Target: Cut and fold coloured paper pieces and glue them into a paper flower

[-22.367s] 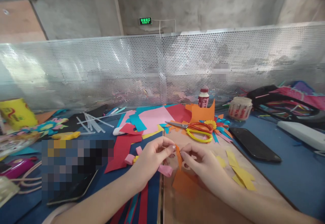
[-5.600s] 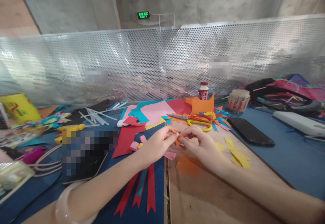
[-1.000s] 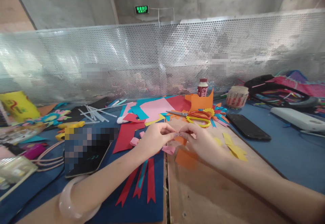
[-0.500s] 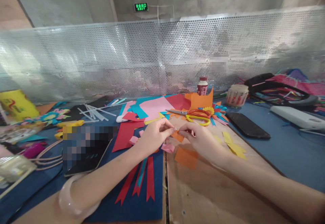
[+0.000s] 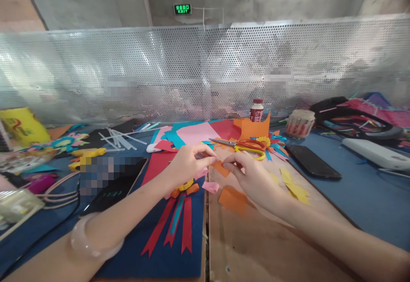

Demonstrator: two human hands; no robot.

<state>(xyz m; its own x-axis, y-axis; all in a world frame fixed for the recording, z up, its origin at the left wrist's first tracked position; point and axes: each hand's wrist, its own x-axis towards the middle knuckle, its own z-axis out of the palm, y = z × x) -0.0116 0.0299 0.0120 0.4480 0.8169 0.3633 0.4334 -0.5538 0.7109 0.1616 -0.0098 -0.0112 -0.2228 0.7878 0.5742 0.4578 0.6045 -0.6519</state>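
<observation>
Between my two hands is a small orange paper piece (image 5: 221, 169). My left hand (image 5: 192, 162) pinches its upper left corner with thumb and forefinger. On the right edge of the same piece, my right hand (image 5: 248, 171) has its fingertips closed. Below them a larger orange paper piece (image 5: 233, 200) lies on the wooden board. A pink paper loop (image 5: 210, 187) sits at the board's seam. Partly under my left forearm is a paper rosette (image 5: 184, 187) with red and blue ribbon tails (image 5: 186, 226).
Scissors (image 5: 248, 145) with red and yellow handles lie beyond my hands. Yellow paper strips (image 5: 294, 186) and a black phone (image 5: 312, 161) are to the right. A tablet-like device (image 5: 123, 184) lies by my left forearm. A small bottle (image 5: 256, 110) stands before the perforated metal screen (image 5: 179, 68).
My left hand has shifted slightly left, and more of the orange piece shows between the hands. More of the rosette is visible below the left forearm. The view has tilted a little.
</observation>
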